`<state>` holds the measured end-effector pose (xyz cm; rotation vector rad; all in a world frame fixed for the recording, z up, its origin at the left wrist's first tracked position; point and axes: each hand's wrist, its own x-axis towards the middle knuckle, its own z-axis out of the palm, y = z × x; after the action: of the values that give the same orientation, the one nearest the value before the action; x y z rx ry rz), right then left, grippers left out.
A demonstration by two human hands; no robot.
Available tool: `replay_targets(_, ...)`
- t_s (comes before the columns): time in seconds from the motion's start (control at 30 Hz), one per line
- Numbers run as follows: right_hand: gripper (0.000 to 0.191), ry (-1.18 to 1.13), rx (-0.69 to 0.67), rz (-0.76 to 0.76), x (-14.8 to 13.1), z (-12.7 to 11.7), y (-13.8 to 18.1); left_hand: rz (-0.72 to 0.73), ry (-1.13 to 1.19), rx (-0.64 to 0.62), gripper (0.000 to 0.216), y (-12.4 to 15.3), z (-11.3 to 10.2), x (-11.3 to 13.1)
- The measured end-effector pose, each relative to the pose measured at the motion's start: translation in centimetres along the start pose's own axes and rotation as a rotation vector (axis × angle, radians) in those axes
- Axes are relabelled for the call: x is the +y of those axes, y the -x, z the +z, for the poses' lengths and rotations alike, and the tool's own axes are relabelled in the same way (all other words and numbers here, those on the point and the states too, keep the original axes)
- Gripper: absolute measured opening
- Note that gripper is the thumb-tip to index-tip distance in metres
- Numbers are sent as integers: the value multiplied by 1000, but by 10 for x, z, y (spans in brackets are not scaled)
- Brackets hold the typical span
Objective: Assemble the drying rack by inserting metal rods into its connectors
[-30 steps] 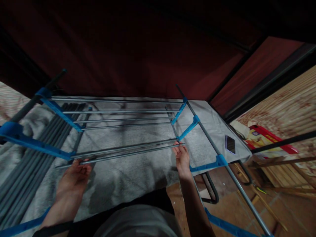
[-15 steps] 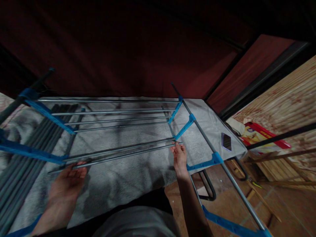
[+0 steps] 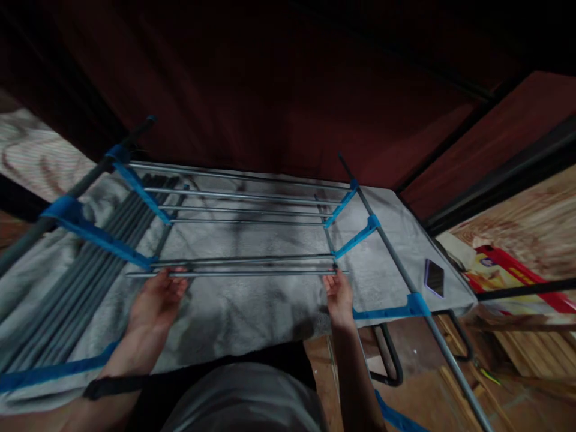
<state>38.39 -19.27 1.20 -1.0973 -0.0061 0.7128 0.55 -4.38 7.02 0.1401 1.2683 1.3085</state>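
A thin grey metal tube (image 3: 252, 273) runs level across the front of a rack, held near both ends. My left hand (image 3: 158, 297) grips it near its left end, palm up and fingers curled about it. At the other end my right hand (image 3: 338, 294) pinches the tube. Just behind it, another tube (image 3: 243, 260) spans the blue plastic brackets. The left blue bracket (image 3: 103, 239) and the right blue bracket (image 3: 355, 237) sit on thicker grey poles. Farther back, several tubes (image 3: 243, 197) join an upper pair of brackets.
Several loose grey tubes (image 3: 90, 282) lie in a bundle on the grey cloth (image 3: 252, 312) at left. A phone (image 3: 434, 278) rests on the cloth at right. Beyond it are a red and yellow package (image 3: 513, 276) and wooden slats (image 3: 531, 354). Dark red fabric (image 3: 279, 90) hangs behind the rack.
The held tube has gone from slanted to nearly level, its left end raised with my left hand. The view has shifted, showing more of the rack's left side.
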Motion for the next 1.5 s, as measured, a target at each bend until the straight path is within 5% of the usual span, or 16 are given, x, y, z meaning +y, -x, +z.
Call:
replay_targets(0.2,12,68,-23,117,10,-29,-17,106,30,-176,9,16,5,-7)
replay_targets(0.43,7,42,-6,257,14,-35,-23,193,-47,-405,34,38,8,-17)
replay_targets(0.97,13,-59,-11,430,27,40,32,413,-275,-642,41,105,55,-28)
replay_targets(1.27,5,-117,-387,706,54,88,84,583,-411,-719,65,124,85,-35)
replay_targets(1.5,5,58,-656,869,50,89,95,778,-439,-732,66,126,89,3)
